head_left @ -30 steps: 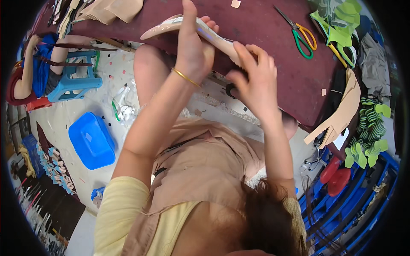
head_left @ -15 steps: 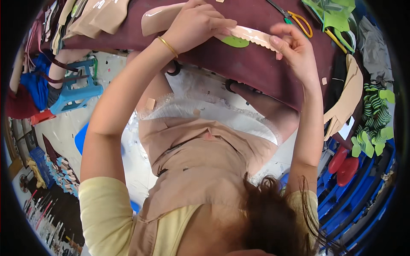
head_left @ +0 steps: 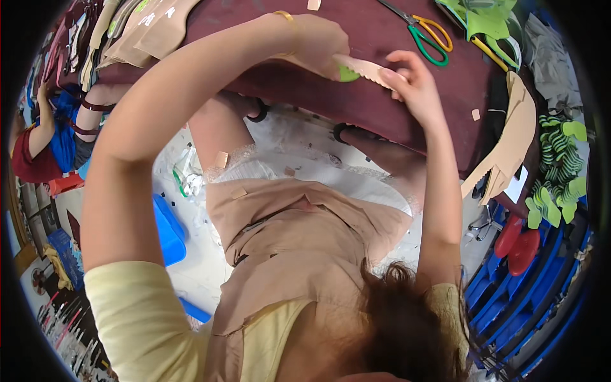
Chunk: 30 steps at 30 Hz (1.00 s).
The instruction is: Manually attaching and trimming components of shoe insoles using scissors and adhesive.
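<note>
A beige leather-like strip with a scalloped edge (head_left: 367, 69) stretches between my hands over the dark red table. My left hand (head_left: 323, 43), with a gold bangle at its wrist, is closed at the strip's left part; its fingertips are mostly hidden behind the back of the hand. Just under those fingers shows a small bright green piece (head_left: 348, 74). Thumb and forefinger of my right hand (head_left: 414, 88) pinch the strip's right end, with another finger raised. More beige material (head_left: 299, 62) shows below my left wrist.
Scissors with green and yellow handles (head_left: 433, 39) lie beyond my right hand on the dark red table (head_left: 267, 92). Beige pieces are stacked at the far left (head_left: 149, 32) and the right edge (head_left: 509, 137). Green cut pieces (head_left: 560, 172) hang at right. Another person's arm (head_left: 44, 121) is at left.
My left hand has moved right and turned over, its elbow swinging out to the left. Less of the strip shows between my hands. My right hand has shifted slightly left and down.
</note>
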Each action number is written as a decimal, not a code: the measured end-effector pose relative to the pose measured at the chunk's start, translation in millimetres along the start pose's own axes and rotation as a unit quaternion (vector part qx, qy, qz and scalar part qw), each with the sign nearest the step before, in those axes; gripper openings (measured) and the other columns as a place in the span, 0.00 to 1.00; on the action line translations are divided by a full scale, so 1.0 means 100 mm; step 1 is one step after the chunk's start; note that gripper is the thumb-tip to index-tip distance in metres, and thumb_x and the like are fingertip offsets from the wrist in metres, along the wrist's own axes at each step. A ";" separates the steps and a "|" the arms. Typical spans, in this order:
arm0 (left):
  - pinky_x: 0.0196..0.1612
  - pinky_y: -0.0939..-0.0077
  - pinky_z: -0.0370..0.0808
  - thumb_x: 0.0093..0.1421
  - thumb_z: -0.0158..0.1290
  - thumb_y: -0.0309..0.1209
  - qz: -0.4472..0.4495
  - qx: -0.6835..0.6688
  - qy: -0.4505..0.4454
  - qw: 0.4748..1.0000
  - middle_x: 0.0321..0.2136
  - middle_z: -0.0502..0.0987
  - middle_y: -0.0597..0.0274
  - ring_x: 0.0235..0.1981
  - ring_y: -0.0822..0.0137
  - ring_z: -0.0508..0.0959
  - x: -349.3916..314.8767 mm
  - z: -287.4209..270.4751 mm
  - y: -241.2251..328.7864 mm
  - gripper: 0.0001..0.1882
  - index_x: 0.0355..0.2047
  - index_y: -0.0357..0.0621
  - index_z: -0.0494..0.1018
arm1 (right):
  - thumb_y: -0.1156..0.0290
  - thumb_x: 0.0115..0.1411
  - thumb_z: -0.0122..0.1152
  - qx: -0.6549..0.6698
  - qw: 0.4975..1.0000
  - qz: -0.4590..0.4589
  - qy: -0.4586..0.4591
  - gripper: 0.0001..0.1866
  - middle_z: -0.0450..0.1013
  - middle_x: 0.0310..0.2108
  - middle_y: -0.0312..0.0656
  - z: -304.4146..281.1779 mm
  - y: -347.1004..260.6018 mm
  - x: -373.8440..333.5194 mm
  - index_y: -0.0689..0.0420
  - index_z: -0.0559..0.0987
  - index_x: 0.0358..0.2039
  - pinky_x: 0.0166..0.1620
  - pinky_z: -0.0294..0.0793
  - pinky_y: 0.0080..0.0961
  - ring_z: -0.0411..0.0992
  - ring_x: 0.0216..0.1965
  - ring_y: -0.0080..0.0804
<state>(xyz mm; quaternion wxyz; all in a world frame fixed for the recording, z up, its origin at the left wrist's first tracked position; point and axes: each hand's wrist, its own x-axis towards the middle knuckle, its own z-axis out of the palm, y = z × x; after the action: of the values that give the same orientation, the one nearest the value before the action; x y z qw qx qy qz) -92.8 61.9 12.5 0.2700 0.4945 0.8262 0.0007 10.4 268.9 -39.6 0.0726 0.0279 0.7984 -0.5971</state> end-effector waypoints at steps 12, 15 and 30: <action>0.22 0.78 0.62 0.50 0.61 0.33 0.033 -0.444 0.409 0.796 0.18 0.65 0.66 0.20 0.75 0.65 -0.89 0.77 0.46 0.11 0.25 0.37 0.76 | 0.75 0.57 0.60 0.402 0.909 -0.109 0.015 0.06 0.73 0.22 0.37 0.84 0.11 -0.62 0.56 0.72 0.27 0.21 0.62 0.15 0.65 0.17 0.18; 0.23 0.80 0.62 0.51 0.60 0.32 -0.030 -0.542 0.464 0.700 0.19 0.66 0.68 0.21 0.78 0.66 -0.81 0.98 0.62 0.10 0.27 0.37 0.76 | 0.73 0.59 0.58 0.461 0.878 -0.116 0.050 0.06 0.72 0.21 0.36 1.21 -0.02 -0.64 0.57 0.70 0.29 0.20 0.61 0.15 0.64 0.17 0.17; 0.34 0.84 0.70 0.57 0.57 0.37 -0.112 -0.705 0.378 0.590 0.34 0.75 0.67 0.36 0.79 0.73 -0.62 1.19 0.66 0.17 0.40 0.37 0.72 | 0.72 0.55 0.61 0.175 0.966 0.139 -0.128 0.06 0.71 0.22 0.32 0.76 -0.37 -0.30 0.61 0.75 0.31 0.30 0.67 0.16 0.67 0.25 0.15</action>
<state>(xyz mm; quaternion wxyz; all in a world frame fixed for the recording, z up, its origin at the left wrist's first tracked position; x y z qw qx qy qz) 36.9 13.8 -43.7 0.1955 0.0085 0.6443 0.7393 41.0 186.3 -21.0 0.2509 0.0744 0.6536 -0.7101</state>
